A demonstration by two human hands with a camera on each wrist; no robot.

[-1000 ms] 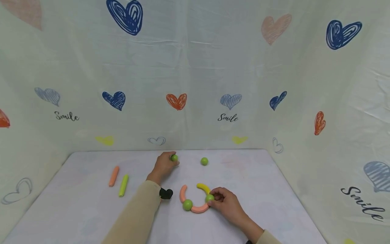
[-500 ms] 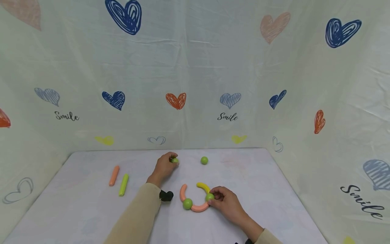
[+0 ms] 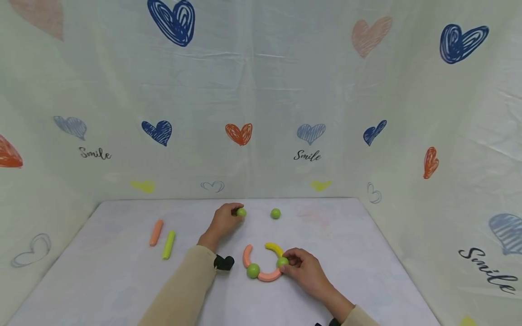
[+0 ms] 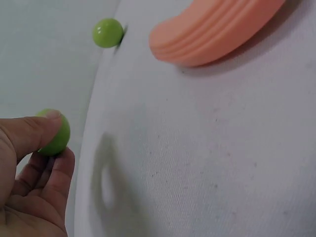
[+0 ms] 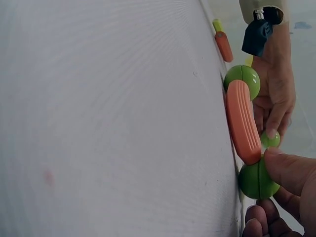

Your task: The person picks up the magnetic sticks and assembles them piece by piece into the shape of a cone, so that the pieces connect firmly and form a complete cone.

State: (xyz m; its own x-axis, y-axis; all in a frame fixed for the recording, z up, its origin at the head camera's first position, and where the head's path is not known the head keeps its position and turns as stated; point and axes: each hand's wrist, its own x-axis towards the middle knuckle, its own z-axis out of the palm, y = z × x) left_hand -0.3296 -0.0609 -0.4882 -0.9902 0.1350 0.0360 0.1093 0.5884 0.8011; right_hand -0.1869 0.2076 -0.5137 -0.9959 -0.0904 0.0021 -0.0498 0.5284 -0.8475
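Observation:
My left hand (image 3: 224, 221) pinches a green ball (image 3: 242, 213) between thumb and fingers near the table's far edge; in the left wrist view this ball (image 4: 60, 138) appears raised from the white surface. Closer to me, my right hand (image 3: 306, 271) pinches another green ball (image 3: 281, 262). That ball joins a curved yellow rod (image 3: 274, 248) and a curved salmon-pink rod (image 3: 269, 276). A further green ball (image 3: 253, 270) links this pink rod to a second curved pink rod (image 3: 247, 256). Together they form an arc with its gap facing away from me.
A loose green ball (image 3: 275, 213) lies at the back, right of my left hand. A straight salmon rod (image 3: 156, 232) and a straight yellow-green rod (image 3: 169, 245) lie at left on the white table (image 3: 102, 280). A heart-printed curtain (image 3: 269, 90) hangs behind.
My left hand dips slightly, then shifts a little to the right with its ball, which shows more clearly between the fingers now. The right hand stays on its ball. The head view shifts slightly.

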